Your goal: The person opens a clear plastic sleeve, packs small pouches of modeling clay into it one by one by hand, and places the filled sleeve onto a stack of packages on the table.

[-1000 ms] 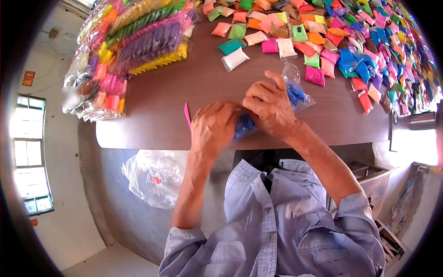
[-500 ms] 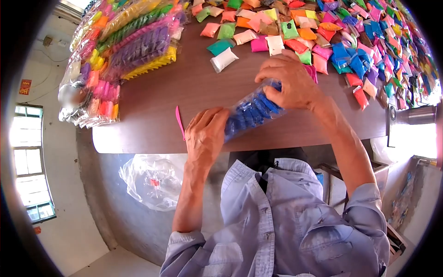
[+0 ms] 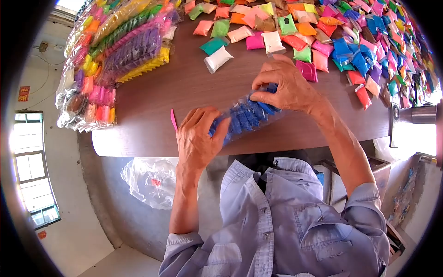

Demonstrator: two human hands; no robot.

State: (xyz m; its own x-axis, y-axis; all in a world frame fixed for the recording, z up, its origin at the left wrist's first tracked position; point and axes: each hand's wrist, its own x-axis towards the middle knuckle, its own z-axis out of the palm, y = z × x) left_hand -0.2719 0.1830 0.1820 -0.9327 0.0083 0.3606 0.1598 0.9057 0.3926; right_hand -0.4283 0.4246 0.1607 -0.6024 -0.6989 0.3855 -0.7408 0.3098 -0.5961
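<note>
A long clear plastic bag (image 3: 247,116) filled with a row of blue packets lies slantwise on the brown table near its front edge. At its lower left end, my left hand (image 3: 197,136) is closed around the bag, thumb on the near side. My right hand (image 3: 285,88) grips the upper right end between thumb and fingers; the part under the palm is hidden. Just left of my left hand lies a thin pink plastic tool (image 3: 173,120). Beyond the bag, a white packet (image 3: 218,59) and a magenta packet (image 3: 306,71) rest on the table.
Filled clear bags of coloured packets (image 3: 134,55) are stacked at the table's (image 3: 143,120) left. A large heap of loose coloured packets (image 3: 360,51) spreads over the back and right. On the floor below sits a crumpled clear plastic bag (image 3: 150,184). A metal cylinder (image 3: 422,114) stands at the right.
My left hand has shifted a little left and its thumb is now spread along the bag. My right hand has moved slightly. The bag still lies between both hands.
</note>
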